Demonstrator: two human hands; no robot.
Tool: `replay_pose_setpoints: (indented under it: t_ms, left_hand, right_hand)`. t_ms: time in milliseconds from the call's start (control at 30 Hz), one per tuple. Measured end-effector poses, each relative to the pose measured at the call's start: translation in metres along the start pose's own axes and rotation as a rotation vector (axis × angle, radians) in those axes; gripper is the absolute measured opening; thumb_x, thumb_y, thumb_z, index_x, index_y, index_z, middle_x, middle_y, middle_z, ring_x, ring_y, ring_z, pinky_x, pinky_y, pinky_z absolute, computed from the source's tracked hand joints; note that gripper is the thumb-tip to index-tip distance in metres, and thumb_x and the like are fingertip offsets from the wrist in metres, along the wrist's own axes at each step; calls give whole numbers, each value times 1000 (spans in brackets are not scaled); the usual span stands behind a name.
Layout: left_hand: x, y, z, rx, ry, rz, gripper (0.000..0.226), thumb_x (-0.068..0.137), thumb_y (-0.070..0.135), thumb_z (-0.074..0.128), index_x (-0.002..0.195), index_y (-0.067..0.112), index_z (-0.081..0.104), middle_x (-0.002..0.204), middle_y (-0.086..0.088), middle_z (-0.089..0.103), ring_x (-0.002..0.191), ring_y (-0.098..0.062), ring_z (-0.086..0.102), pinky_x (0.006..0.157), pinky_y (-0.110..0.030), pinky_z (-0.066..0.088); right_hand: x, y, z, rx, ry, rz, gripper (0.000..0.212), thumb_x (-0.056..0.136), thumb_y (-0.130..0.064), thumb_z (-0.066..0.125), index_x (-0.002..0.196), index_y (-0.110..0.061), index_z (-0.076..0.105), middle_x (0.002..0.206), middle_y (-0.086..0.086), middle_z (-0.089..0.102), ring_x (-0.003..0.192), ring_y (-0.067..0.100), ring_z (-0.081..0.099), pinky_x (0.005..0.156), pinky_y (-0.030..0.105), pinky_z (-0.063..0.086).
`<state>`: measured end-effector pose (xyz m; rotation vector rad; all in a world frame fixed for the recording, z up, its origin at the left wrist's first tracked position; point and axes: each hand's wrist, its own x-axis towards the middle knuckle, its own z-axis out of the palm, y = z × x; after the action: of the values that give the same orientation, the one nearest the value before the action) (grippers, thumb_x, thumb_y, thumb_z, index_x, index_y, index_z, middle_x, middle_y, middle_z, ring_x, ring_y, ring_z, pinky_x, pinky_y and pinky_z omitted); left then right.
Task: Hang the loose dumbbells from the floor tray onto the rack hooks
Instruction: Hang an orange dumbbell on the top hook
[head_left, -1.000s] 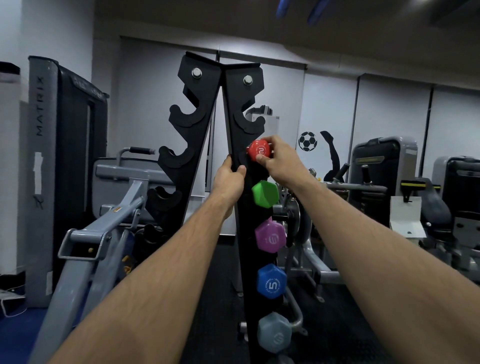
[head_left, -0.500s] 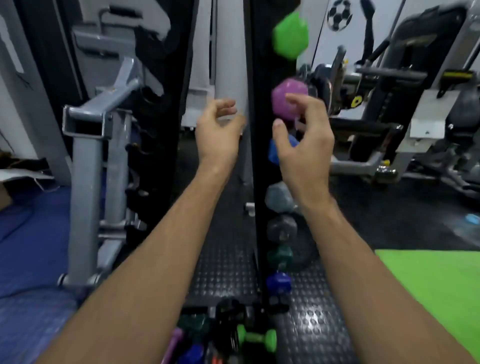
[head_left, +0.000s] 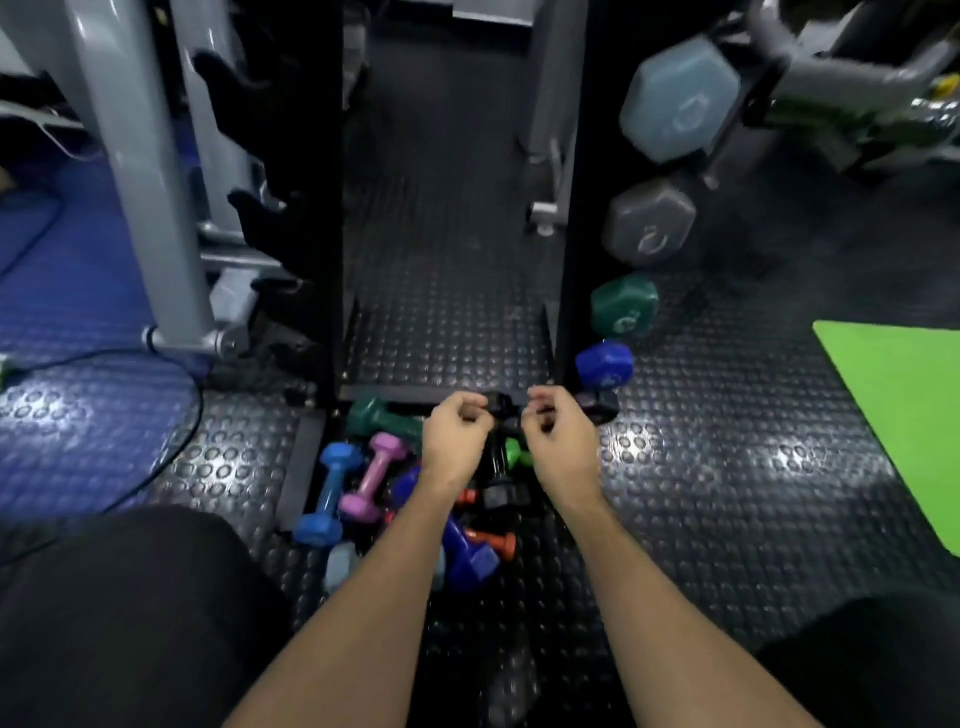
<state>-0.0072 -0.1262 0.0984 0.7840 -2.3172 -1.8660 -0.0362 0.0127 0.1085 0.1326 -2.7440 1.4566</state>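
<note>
Faintly, "2" on grey dumbbell (head_left: 649, 221).

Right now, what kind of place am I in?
Most likely a gym: a rack holds hexagonal dumbbells, loose coloured dumbbells lie below, and studded rubber flooring meets a green mat.

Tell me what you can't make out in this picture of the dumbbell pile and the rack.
- Head view: whether the left hand or right hand holds anything; curled fingers and blur hide it.
- Middle of the pile behind the forearms: only part of the small green dumbbell shows.
- Upper rack hooks: cut off by the top edge.
- Number on the light blue dumbbell hung on the rack: too blurred to read.
</note>
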Motion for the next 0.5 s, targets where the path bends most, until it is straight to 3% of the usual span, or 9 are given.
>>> replay_pose_setpoints:
  t_ms: [133, 333, 433, 500]
  left_hand:
    - [-4, -58, 14, 55, -4, -139, 20, 81, 10, 67, 93, 25, 72, 84, 4, 73, 89, -22, 71, 89, -39, 57]
    - [-3, -107, 26, 127, -54, -209, 21, 88, 7, 65, 102, 20, 73, 89, 6, 71, 94, -15, 69, 88, -23, 50]
    - [-4, -125, 26, 152, -75, -219, 22, 91, 6, 63, 101, 22, 72, 97, 1, 74, 90, -10, 68, 80, -15, 48]
    - [-3, -130, 25, 132, -84, -239, 25, 92, 3, 59, 103, 22, 71, 100, 0, 74, 87, -7, 66, 73, -13, 47]
  right_hand:
    - [-21, 53, 30, -73, -83, 284, 18, 92, -12, 61, 108, -16, 69, 88, 1, 72, 83, 23, 69, 74, 30, 51]
    - [-59, 126, 59, -148, -103, 707, 17, 91, -19, 64, 108, -15, 67, 112, 15, 72, 108, 36, 68, 90, 35, 52]
    - [-75, 159, 74, -187, -334, 736, 31, 93, -15, 64, 123, -14, 68, 123, 17, 70, 118, 35, 65, 98, 32, 49]
    - [-78, 165, 81, -179, -444, 652, 35, 94, -13, 65, 129, -13, 65, 122, 16, 68, 111, 31, 69, 94, 27, 53]
